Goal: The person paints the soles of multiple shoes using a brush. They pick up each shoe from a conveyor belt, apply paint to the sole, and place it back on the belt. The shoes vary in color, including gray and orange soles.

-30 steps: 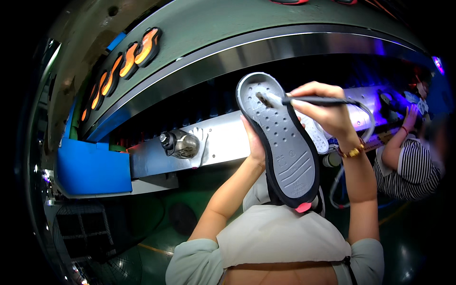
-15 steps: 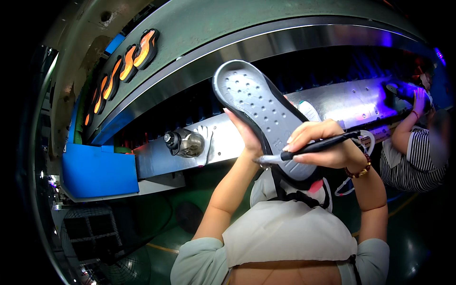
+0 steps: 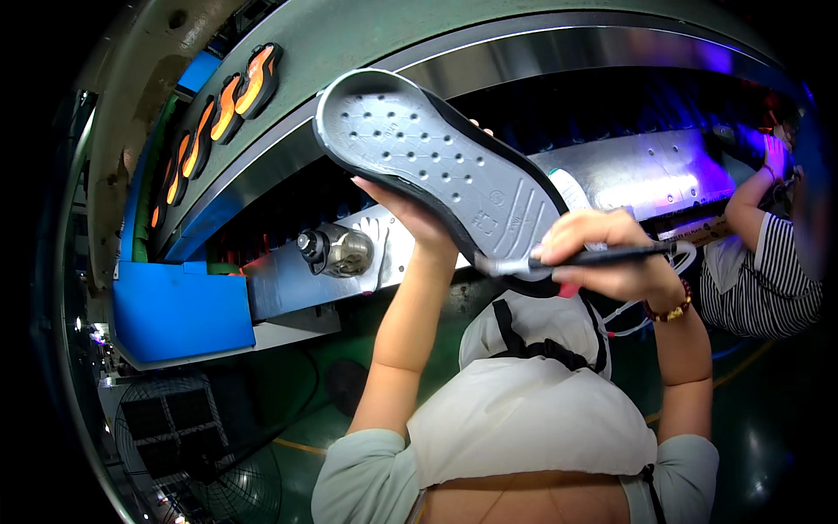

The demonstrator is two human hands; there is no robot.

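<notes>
A grey shoe sole (image 3: 428, 153) with a black rim and rows of small holes is held up before me, tilted to the upper left. My left hand (image 3: 415, 214) grips it from beneath along its left edge; part of the fingers is hidden behind it. In my right hand (image 3: 611, 249) is a brush (image 3: 515, 265) with a black handle and pale bristles. The bristles lie over the sole's lower left edge, blurred; whether they touch it I cannot tell. A pink-red spot (image 3: 569, 289) shows by the sole's lower end.
Several orange-and-black soles (image 3: 257, 80) lie on the green belt (image 3: 327, 44) at the far left. A metal bottle (image 3: 342, 251) and white glove (image 3: 376, 237) sit on the steel ledge (image 3: 288, 284), beside a blue box (image 3: 182, 306). A co-worker in stripes (image 3: 781, 284) works at right. A fan (image 3: 175, 428) stands lower left.
The sole has moved up and left and leans further left. My left hand went with it. The brush tip rose slightly and stays by the sole's lower left edge.
</notes>
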